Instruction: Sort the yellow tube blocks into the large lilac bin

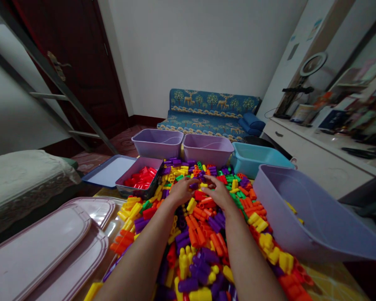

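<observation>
A wide heap of plastic toy building pieces in red, orange, yellow, green and purple covers the table in front of me. Both my arms reach over it to its far half. My left hand is low over the pieces, its fingers stretched to the right beside a small purple piece. Facing it, my right hand has its fingers apart and pointing left, with nothing seen gripped in them. Between the two hands lie purple and yellow pieces. Whether the fingertips touch them is hard to see.
Two light purple bins and a turquoise bin line the far edge. A larger purple bin with a few yellow pieces stands right. Left are a box of red pieces, its blue-rimmed lid and several pale lids.
</observation>
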Demonstrator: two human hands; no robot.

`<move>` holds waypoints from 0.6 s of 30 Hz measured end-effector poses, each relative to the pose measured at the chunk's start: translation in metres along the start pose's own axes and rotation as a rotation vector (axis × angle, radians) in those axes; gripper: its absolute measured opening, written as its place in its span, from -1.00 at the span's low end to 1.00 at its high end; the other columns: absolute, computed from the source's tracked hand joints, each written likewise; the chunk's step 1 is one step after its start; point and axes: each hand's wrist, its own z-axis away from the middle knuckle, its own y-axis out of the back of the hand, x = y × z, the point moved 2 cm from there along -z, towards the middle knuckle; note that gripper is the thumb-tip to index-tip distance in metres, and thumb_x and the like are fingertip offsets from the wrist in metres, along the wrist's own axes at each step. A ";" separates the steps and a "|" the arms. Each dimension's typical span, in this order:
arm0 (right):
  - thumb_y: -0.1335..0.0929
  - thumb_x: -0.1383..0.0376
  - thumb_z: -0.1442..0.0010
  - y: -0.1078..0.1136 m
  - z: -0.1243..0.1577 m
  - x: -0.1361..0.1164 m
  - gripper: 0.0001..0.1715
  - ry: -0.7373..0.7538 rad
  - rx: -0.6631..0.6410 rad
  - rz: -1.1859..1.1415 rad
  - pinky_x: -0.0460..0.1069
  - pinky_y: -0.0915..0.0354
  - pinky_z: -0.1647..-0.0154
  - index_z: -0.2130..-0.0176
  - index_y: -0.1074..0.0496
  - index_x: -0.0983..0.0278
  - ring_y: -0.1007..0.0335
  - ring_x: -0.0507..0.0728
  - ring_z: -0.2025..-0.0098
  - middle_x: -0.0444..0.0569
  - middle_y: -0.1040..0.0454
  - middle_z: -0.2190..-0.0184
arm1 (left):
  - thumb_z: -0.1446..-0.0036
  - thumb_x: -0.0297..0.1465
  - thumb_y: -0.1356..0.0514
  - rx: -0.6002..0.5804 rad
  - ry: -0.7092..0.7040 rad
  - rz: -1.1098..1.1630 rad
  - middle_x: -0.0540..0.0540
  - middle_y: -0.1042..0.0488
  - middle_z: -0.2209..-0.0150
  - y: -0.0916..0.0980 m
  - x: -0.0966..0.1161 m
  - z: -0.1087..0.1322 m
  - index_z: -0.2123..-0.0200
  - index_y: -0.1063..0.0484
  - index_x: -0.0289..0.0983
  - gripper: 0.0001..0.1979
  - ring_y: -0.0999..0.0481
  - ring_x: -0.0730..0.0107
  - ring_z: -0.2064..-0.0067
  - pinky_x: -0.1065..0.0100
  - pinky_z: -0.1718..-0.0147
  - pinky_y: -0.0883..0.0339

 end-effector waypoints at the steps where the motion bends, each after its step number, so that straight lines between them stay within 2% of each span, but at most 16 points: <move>1: -0.43 0.29 0.07 -0.002 0.000 -0.001 -0.41 -0.007 -0.013 -0.034 0.07 -0.35 0.06 -0.01 -0.44 0.19 -0.46 0.14 0.11 -0.03 -0.54 0.13 | -0.03 -0.47 -0.17 -0.003 0.003 -0.009 -0.11 -0.44 -0.03 0.000 0.000 0.000 -0.07 -0.42 -0.06 -0.50 -0.47 0.21 0.03 0.32 0.09 -0.33; 6: -0.45 0.29 0.09 -0.007 0.002 -0.002 -0.40 -0.034 -0.029 -0.121 0.03 -0.40 0.21 0.00 -0.43 0.20 -0.50 0.13 0.25 -0.08 -0.55 0.29 | 0.00 -0.48 -0.19 0.030 -0.027 0.007 -0.16 -0.49 0.04 -0.001 0.000 -0.001 -0.06 -0.43 -0.16 -0.51 -0.50 0.17 0.07 0.29 0.10 -0.34; 10: -0.40 0.31 0.03 -0.007 0.003 -0.008 -0.42 0.004 -0.016 -0.093 0.01 -0.37 0.21 -0.03 -0.38 0.26 -0.48 0.10 0.30 -0.10 -0.55 0.37 | -0.06 -0.46 -0.18 0.114 -0.060 0.145 -0.09 -0.56 0.13 -0.003 0.000 -0.004 0.06 -0.50 -0.17 -0.66 -0.51 0.24 0.10 0.32 0.09 -0.33; 13: -0.37 0.31 0.00 -0.005 0.005 -0.016 -0.42 0.032 0.050 0.059 0.00 -0.34 0.23 -0.06 -0.35 0.24 -0.46 0.10 0.34 -0.12 -0.55 0.41 | -0.10 -0.36 -0.20 0.148 -0.074 0.211 -0.07 -0.57 0.14 -0.005 -0.001 -0.005 0.09 -0.52 -0.15 -0.72 -0.51 0.24 0.09 0.32 0.08 -0.32; 16: -0.36 0.28 -0.02 -0.001 0.007 -0.023 -0.43 0.037 0.152 0.162 -0.02 -0.32 0.28 -0.07 -0.36 0.18 -0.44 0.09 0.39 -0.13 -0.54 0.41 | -0.11 -0.29 -0.20 0.200 -0.020 0.193 -0.10 -0.57 0.12 -0.006 -0.004 -0.004 -0.04 -0.44 -0.15 -0.61 -0.52 0.21 0.11 0.28 0.11 -0.34; 18: -0.35 0.24 -0.03 0.004 0.008 -0.024 -0.47 0.019 0.277 0.117 -0.04 -0.30 0.36 -0.03 -0.39 0.19 -0.40 0.07 0.45 -0.12 -0.53 0.44 | -0.11 -0.24 -0.21 0.229 0.026 0.165 -0.13 -0.56 0.10 -0.006 -0.006 -0.003 -0.10 -0.39 -0.17 -0.53 -0.52 0.19 0.10 0.26 0.11 -0.34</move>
